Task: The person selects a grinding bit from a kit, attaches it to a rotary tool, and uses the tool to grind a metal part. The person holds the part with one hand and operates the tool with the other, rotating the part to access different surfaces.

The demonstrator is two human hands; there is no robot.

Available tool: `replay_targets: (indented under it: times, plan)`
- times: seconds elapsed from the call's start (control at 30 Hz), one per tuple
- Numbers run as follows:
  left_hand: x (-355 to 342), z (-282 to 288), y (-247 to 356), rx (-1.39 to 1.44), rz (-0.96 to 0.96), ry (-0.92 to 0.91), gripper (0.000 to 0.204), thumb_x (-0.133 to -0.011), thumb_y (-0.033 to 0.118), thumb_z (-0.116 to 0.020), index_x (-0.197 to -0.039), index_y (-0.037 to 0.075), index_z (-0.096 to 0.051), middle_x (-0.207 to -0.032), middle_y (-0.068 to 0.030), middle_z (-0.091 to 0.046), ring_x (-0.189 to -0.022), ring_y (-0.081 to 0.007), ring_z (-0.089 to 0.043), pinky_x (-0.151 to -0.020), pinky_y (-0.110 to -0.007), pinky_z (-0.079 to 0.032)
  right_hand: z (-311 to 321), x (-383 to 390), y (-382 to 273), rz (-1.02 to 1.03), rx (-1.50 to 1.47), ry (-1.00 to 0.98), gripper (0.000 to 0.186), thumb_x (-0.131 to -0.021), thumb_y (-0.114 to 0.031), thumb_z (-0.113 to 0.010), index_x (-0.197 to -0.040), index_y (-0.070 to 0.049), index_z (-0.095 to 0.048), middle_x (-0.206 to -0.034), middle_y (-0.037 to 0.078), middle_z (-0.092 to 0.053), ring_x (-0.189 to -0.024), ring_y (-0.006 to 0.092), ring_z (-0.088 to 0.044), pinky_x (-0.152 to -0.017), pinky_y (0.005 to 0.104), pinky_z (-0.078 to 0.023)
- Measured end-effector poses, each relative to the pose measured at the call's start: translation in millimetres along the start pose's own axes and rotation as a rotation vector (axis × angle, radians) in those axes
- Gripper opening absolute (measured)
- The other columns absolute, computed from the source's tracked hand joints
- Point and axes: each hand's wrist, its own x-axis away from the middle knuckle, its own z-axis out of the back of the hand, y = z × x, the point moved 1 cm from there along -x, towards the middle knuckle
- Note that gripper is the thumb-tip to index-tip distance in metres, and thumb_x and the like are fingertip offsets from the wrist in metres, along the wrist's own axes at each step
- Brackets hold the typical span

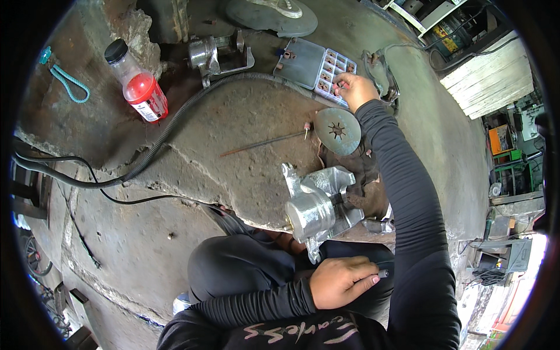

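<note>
My right hand (pixel 357 92) reaches into a clear compartment box (pixel 328 74) of small copper-coloured parts, with its fingers pinched at one compartment; what they hold is too small to name. Its dark lid (pixel 296 61) lies folded back. My left hand (pixel 341 283) rests over my lap, closed round a dark cylindrical tool (pixel 383 273). Between my hands sits a shiny cast-metal housing (pixel 310 213) on a dark cloth (pixel 366 181). A round plate with a star-shaped hole (pixel 337 131) lies below the box, beside a thin rod (pixel 256 144) and a small red-tipped piece (pixel 307 128).
A bottle of red material (pixel 143 93), a blue cord loop (pixel 70 81), a second metal casting (pixel 204 55) and a grey disc (pixel 259 17) lie on the worn concrete. A corrugated hose (pixel 169 125) crosses it. Shelves, a pale board (pixel 484 76) and clutter line the right.
</note>
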Motion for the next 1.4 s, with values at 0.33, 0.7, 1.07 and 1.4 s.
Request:
replay_targets:
  times: [0.33, 0.7, 1.07, 1.4]
  plan:
    - [0.0, -2.7, -0.9, -0.052, -0.026, 0.012, 0.017, -0.095, 0.018, -0.063, -0.104, 0.004, -0.068, -0.088, -0.0093, -0.066, -0.074, -0.0278, -0.066, -0.062, -0.036, -0.051, 2.9, -10.2, 4.1, 0.118, 0.071, -0.038, 0.022, -0.079, -0.011, -0.073, -0.101, -0.009, -0.07, -0.092, 0.013, -0.065, -0.09, 0.0286, -0.066, -0.08, 0.0384, -0.051]
    - [-1.2, 0.4, 0.1, -0.033, -0.022, 0.012, 0.019, -0.097, 0.023, -0.058, -0.101, 0.006, -0.065, -0.09, -0.0127, -0.063, -0.081, -0.0345, -0.065, -0.067, -0.042, -0.051, 40.3, 27.8, -13.5, 0.108, -0.296, 0.159, 0.021, -0.081, -0.02, -0.077, -0.099, -0.009, -0.071, -0.08, 0.008, -0.065, -0.075, 0.0193, -0.062, -0.07, 0.0337, -0.05]
    - [0.1, -5.7, -1.4, -0.04, -0.004, 0.058, 0.016, -0.099, 0.014, -0.059, -0.094, -0.001, -0.064, -0.079, -0.0096, -0.06, -0.075, -0.0214, -0.06, -0.071, -0.031, -0.047, 127.1, 312.9, -82.7, -0.118, -1.108, 0.19, 0.025, -0.081, 0.002, -0.073, -0.105, 0.003, -0.069, -0.094, 0.009, -0.07, -0.086, 0.0122, -0.065, -0.077, 0.0222, -0.05]
    - [3.9, -13.5, 1.4, -0.053, 0.041, 0.038, 0.013, -0.096, 0.013, -0.062, -0.097, 0.0, -0.063, -0.081, -0.0146, -0.061, -0.073, -0.031, -0.062, -0.068, -0.035, -0.048, 96.2, 371.5, -91.4, -0.342, -1.412, 0.333, 0.028, -0.084, 0.006, -0.068, -0.112, 0.007, -0.064, -0.092, 0.014, -0.069, -0.064, 0.009, -0.055, -0.048, 0.0181, -0.036]
